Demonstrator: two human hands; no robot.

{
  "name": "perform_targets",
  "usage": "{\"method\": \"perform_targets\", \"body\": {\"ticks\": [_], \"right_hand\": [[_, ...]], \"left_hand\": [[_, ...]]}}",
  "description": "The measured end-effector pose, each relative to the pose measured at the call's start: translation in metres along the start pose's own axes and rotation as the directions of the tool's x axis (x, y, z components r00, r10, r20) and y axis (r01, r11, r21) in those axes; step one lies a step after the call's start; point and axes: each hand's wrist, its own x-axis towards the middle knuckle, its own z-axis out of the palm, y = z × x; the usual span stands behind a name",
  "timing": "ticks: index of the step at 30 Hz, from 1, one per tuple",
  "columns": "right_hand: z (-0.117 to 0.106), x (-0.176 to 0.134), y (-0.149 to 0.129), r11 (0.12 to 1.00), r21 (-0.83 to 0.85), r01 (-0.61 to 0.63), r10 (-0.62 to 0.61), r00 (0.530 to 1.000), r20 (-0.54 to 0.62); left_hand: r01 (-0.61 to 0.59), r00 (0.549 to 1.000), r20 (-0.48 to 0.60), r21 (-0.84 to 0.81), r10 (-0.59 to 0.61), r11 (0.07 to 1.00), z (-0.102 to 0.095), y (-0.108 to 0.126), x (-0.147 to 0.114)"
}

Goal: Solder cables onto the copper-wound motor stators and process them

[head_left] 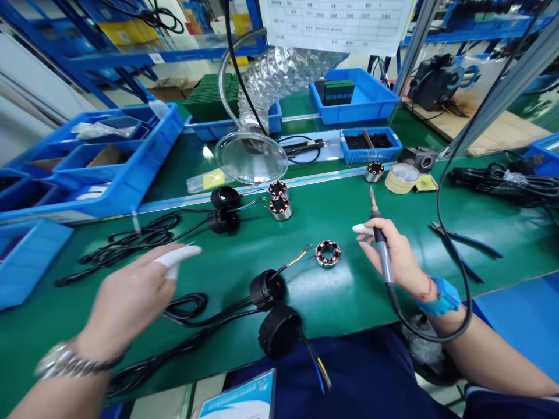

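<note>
Right hand is wrapped around a soldering iron, gripped pen-style w/ the tip pointing up and away, its black cord looping back past a blue wrist strap. The index finger wears a white finger cot. Just left of that hand, a small copper-wound stator lies on the green counter, thin coloured leads running from it to a black round motor housing; a second, bigger black housing sits near the counter's front edge w/ blue, yellow and black wires hanging off it. Left hand is blurred, hovering above the counter — fingers spread loosely, holding nothing, white cots on the fingertips, a metal watch on the wrist. It hangs over black cables, well apart from the stator. Further back: two more stators beside two black housings, a round magnifier lens on a flexible neck, a silver exhaust duct, a roll of masking tape w/ another stator next to it. Blue bins line the back and left; black tweezers lie to the right.
</note>
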Motion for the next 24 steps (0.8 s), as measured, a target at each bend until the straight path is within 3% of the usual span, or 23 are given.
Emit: {"method": "perform_targets", "body": {"ticks": [1, 2, 5, 8, 11, 14, 17, 20, 24], "right_hand": [[0.000, -0.002, 0.002, 0.999, -0.024, 0.026, -0.025, 0.999, 0.026], [0.000, -0.004, 0.004, 0.997, -0.046, 0.064, -0.061, 0.996, 0.058], [0.007, -0.006, 0.007, 0.974, -0.064, 0.218, -0.203, 0.962, 0.183], [0.018, -0.004, 0.008, 0.937, -0.037, 0.347, -0.322, 0.901, 0.292], [0.031, -0.001, 0.007, 0.916, -0.033, 0.399, -0.370, 0.875, 0.313], [0.039, 0.001, 0.007, 0.918, -0.054, 0.392, -0.362, 0.888, 0.282], [0.045, 0.005, 0.010, 0.918, -0.104, 0.384, -0.348, 0.902, 0.255], [0.053, 0.015, 0.011, 0.921, -0.112, 0.373, -0.340, 0.910, 0.237], [0.077, 0.036, 0.004, 0.921, -0.104, 0.376, -0.345, 0.909, 0.235]], "left_hand": [[0.024, 0.999, 0.038, 0.157, -0.030, 0.987, 0.000, -0.017, -0.007], [0.010, 0.992, 0.117, 0.201, -0.035, 0.980, 0.002, -0.035, -0.014], [-0.060, 0.924, 0.380, 0.011, 0.051, 0.998, 0.014, -0.082, -0.035], [0.003, 0.884, 0.464, -0.142, 0.064, 0.990, 0.024, -0.106, -0.050], [-0.001, 0.898, 0.431, -0.199, 0.088, 0.980, 0.027, -0.105, -0.055], [-0.054, 0.913, 0.392, -0.161, 0.114, 0.986, 0.029, -0.100, -0.052], [-0.071, 0.899, 0.423, -0.106, 0.110, 0.992, 0.031, -0.104, -0.045], [-0.033, 0.905, 0.423, -0.038, 0.046, 0.999, 0.025, -0.118, -0.040], [0.079, 0.962, 0.257, 0.076, -0.096, 0.994, 0.006, -0.155, -0.028]]}}
